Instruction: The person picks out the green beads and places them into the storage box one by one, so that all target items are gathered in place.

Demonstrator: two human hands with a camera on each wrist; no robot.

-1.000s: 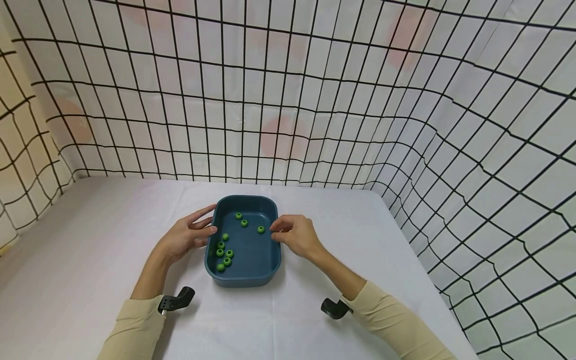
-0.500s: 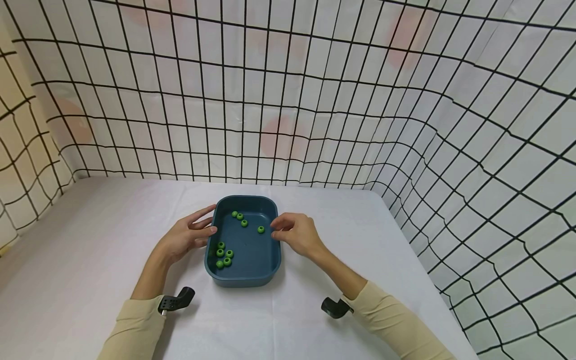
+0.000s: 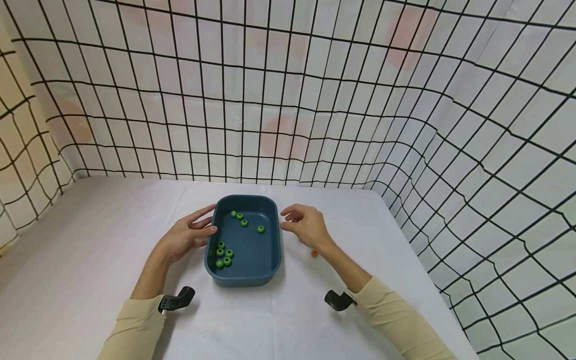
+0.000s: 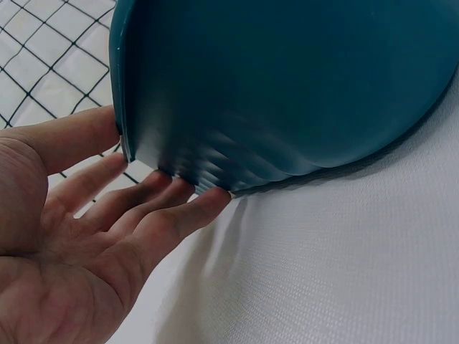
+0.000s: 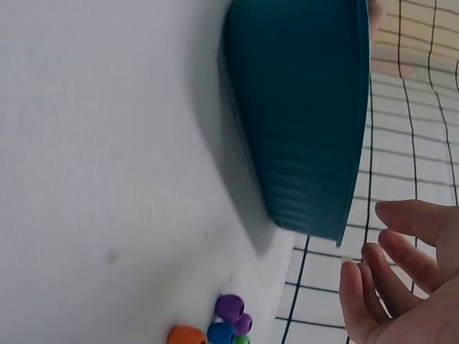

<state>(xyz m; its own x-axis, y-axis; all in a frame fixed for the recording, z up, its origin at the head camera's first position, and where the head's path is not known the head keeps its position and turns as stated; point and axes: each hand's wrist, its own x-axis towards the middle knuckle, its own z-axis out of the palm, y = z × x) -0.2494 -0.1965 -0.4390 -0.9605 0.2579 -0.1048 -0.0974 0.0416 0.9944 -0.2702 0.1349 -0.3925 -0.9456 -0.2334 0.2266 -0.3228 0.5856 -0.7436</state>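
A dark teal rectangular tray (image 3: 252,255) sits on the white cloth, with several green beads (image 3: 227,261) at its near left and others farther back. My left hand (image 3: 184,235) rests at the tray's left side; in the left wrist view its fingertips (image 4: 219,197) touch the outer wall with the fingers fairly straight. Just right of the tray hovers my right hand (image 3: 308,227), apart from the rim, fingers loosely bent and nothing visible between them. Beneath its wrist an orange bead (image 3: 315,253) shows on the cloth.
In the right wrist view an orange bead (image 5: 188,335), a purple bead (image 5: 229,307) and a blue bead (image 5: 221,332) lie on the cloth, with more partly hidden. A black wire grid (image 3: 243,100) stands behind and beside the table.
My right hand has moved right, off the tray's rim, and its fingers have spread. The orange bead has come into view. Inside the tray, one green bead has rolled to the back group.
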